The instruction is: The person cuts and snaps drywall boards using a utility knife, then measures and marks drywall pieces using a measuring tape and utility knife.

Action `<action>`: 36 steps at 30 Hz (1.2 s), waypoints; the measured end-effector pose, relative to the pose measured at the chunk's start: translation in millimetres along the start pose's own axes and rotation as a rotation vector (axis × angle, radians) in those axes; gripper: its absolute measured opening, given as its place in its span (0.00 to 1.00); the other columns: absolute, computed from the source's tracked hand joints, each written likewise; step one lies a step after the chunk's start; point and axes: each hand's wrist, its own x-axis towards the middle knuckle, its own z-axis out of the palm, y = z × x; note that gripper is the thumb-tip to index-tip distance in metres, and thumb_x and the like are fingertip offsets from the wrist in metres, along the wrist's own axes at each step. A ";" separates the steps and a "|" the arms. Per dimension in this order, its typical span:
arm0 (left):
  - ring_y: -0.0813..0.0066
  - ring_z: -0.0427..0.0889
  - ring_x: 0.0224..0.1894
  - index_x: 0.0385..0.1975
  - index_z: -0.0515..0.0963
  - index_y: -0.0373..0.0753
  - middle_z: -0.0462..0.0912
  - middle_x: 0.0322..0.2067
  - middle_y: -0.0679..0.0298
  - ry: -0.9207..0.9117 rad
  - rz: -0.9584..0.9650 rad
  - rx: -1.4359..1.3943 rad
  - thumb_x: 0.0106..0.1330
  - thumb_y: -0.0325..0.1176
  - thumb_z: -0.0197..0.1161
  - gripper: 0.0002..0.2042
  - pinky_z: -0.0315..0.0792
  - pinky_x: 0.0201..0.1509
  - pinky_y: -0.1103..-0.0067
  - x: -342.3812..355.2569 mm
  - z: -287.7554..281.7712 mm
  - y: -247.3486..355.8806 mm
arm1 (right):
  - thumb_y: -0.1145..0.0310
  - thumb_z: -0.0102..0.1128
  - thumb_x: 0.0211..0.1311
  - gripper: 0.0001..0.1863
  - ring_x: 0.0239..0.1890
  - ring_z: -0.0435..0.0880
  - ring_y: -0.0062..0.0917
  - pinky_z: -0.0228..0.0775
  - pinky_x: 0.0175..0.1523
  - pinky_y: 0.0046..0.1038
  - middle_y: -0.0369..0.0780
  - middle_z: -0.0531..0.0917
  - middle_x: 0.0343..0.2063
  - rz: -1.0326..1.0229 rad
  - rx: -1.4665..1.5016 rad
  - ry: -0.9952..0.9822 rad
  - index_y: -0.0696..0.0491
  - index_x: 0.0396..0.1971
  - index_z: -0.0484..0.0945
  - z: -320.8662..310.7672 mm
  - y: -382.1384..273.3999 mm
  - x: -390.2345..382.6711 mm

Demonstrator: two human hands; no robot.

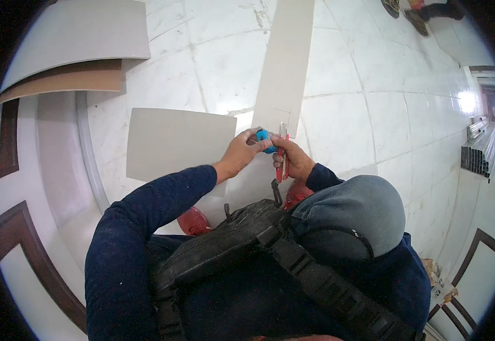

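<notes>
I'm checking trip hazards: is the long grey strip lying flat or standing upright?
Lying flat: the grey strip shows its broad face, with floor tiles along both sides.

Bright blue is shown by the tape measure [265,136], red and silver by the utility knife [282,159]. The long board [284,62] is coloured plain pale grey; the white floor tiles [392,122] are patterned with thin grey lines. Navy is displayed by the sleeves [125,221], red by the shoes [193,220].

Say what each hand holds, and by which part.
Left hand: a blue tool, perhaps a tape measure, by its left side. Right hand: a red cutter-like tool, around its middle.
</notes>
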 end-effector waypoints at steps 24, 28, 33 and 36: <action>0.71 0.82 0.32 0.39 0.75 0.38 0.78 0.33 0.64 -0.178 -0.108 -0.279 0.67 0.31 0.57 0.06 0.79 0.29 0.72 86.5 1.2 -44.2 | 0.68 0.57 0.58 0.11 0.29 0.81 0.28 0.75 0.33 0.31 0.41 0.81 0.28 -0.478 -0.694 0.669 0.58 0.38 0.79 -99.6 -36.4 24.4; 0.70 0.84 0.36 0.40 0.76 0.37 0.80 0.35 0.60 -0.568 -0.149 -0.130 0.68 0.34 0.55 0.08 0.81 0.31 0.73 55.3 65.2 -6.9 | 0.62 0.56 0.56 0.16 0.36 0.85 0.44 0.74 0.43 0.39 0.53 0.84 0.31 -0.465 -1.036 0.943 0.57 0.37 0.83 -164.4 -52.2 -23.2; 0.71 0.83 0.39 0.37 0.80 0.38 0.81 0.38 0.63 -0.882 0.576 0.533 0.69 0.33 0.52 0.10 0.78 0.44 0.72 67.5 117.9 -44.2 | 0.66 0.55 0.57 0.18 0.39 0.84 0.44 0.75 0.47 0.38 0.50 0.84 0.38 -0.478 -1.047 1.187 0.53 0.47 0.81 -182.7 -44.1 -78.8; 0.70 0.82 0.37 0.45 0.79 0.39 0.81 0.37 0.62 -0.783 0.233 0.424 0.69 0.35 0.53 0.12 0.77 0.38 0.71 69.9 109.4 -35.6 | 0.68 0.56 0.58 0.19 0.47 0.82 0.44 0.72 0.55 0.37 0.49 0.82 0.45 -0.445 -1.009 1.200 0.50 0.50 0.80 -186.7 -34.7 -73.2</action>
